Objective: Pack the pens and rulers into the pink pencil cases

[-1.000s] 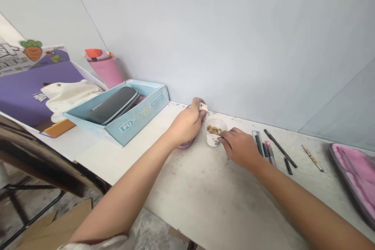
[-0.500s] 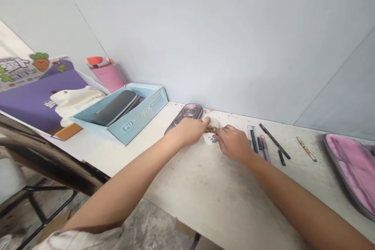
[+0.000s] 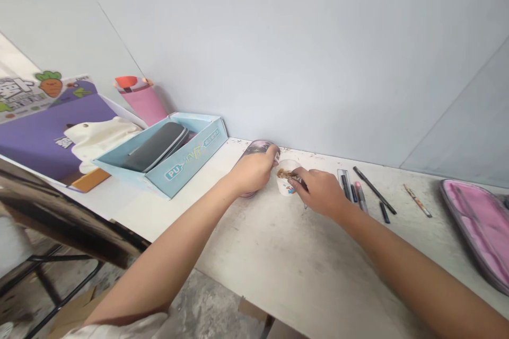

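My left hand [image 3: 256,169] is closed around a dark purple pencil case [image 3: 258,146] with a pale pattern, at the back of the table. A small white patch shows by its fingertips; I cannot tell what it is. To its right stands a white paper cup [image 3: 284,186] with a coloured print, holding thin brownish pieces [image 3: 285,173]. At the cup's right rim, my right hand [image 3: 316,188] is pinched on some of those pieces, along with something dark under the fingers.
Several pens and markers [image 3: 374,189] lie right of my right hand, near a patterned pen [image 3: 417,200]. A pink open case [image 3: 473,222] is at far right. On the left stand a light blue box [image 3: 186,161] with a grey case [image 3: 157,145], a purple box [image 3: 35,137] and a pink bottle [image 3: 143,103].
My left hand has left the cup and moved left onto the pencil case, which has turned and shifted slightly. My right hand stays at the cup, its fingers now over the rim.
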`<state>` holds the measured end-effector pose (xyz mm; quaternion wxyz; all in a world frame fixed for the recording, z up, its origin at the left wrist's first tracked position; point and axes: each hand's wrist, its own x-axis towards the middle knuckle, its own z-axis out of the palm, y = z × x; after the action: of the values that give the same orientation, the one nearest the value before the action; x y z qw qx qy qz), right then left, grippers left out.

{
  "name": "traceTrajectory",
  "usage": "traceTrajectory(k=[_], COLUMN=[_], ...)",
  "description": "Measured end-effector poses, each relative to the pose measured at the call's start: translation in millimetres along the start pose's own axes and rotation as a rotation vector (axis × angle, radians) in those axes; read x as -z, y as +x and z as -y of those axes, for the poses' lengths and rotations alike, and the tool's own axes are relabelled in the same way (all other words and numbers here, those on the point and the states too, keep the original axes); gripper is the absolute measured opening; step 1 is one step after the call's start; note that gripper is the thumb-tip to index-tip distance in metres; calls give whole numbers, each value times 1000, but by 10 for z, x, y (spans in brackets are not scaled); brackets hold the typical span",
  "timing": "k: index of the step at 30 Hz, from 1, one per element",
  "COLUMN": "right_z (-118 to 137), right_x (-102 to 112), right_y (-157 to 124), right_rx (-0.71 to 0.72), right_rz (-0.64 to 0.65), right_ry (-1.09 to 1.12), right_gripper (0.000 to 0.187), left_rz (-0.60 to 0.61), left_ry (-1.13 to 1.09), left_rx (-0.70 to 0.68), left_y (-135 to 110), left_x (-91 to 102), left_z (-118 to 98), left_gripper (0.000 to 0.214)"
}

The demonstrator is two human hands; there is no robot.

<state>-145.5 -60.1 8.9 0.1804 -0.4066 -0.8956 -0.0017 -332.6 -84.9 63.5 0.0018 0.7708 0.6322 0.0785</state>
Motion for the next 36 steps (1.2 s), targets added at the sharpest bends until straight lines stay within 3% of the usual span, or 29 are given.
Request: traceTrajectory(k=[2,7,10,14,19,22,25,28,31,36], right_z=[-2,-7,-3,-32,-256,-427,-523,-544,-549,-673], right_x=[-19,-63,-81,-51,86,78,-13,-54,46,365], right_y=[-5,-2,9,73,349,538,641,642,552,182], right_rx=[15,25,26,27,-94,-208,-225,-220,-244,-119], right_rz=[30,59,65,81,-3,-50,36,94,10,-97], right_ry=[-36,-74,-88,-109,-144,-162,-169,-145,-73,322], right_gripper=[35,33,33,32,34,37,35,36,38,29], left_rz=[-35,113,27,10,-254,-271,-224,-174,-126,-87], left_ry=[19,45,26,-25,-365,-563,-693,-809,-902,-1012], left_rx=[36,-31,-4,-20,83,129,135,137,107,37], left_y=[21,64,98,153,188,155,107,89,125,338], left_x=[26,1,-38,-76,-96,-162,-249,-294,-284,-282], left_z=[-19,-70,-60,26,204,268,273,210,56,-432], left_gripper=[35,31,30,28,27,29,31,33,35,35])
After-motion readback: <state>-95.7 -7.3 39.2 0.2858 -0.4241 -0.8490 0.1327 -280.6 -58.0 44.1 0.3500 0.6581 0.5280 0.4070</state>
